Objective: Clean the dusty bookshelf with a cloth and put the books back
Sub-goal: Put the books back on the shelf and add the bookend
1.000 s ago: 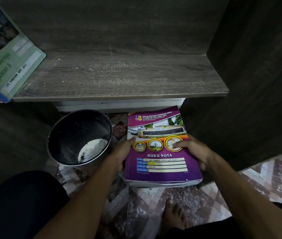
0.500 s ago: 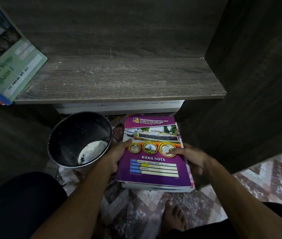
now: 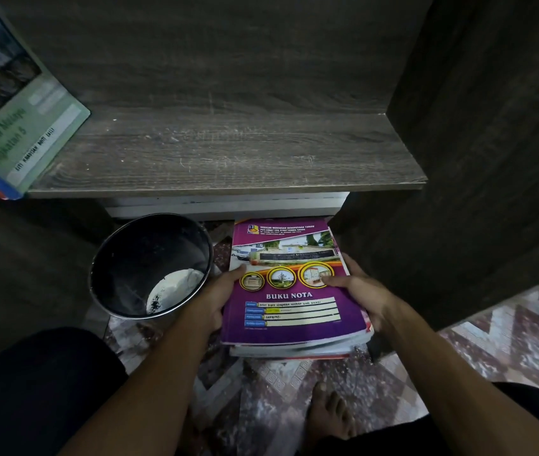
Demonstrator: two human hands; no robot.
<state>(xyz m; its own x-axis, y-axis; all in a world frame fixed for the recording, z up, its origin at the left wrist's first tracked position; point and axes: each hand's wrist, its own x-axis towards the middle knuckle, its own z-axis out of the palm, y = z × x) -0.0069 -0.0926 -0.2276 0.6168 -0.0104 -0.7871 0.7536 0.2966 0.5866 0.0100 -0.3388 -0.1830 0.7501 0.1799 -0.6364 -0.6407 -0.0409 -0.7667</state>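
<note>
A stack of books topped by a purple "BUKU NOTA" notebook [image 3: 291,311] is held low over the patterned floor, below the front edge of the dark wooden shelf board [image 3: 228,156]. My left hand [image 3: 215,297] grips the stack's left edge, thumb on the cover. On the right edge my right hand [image 3: 357,291] grips it too, thumb lying on the cover. The shelf board shows faint dust streaks. No cloth is in view.
A green textbook [image 3: 21,126] lies on other books at the shelf's left end. A black bucket [image 3: 149,268] with a white patch inside stands on the floor left of the stack. The cabinet's dark side panel [image 3: 478,159] rises on the right. My bare foot [image 3: 327,416] is below.
The stack has shifted slightly toward me and tilted a little; both hands keep their grip on its edges.
</note>
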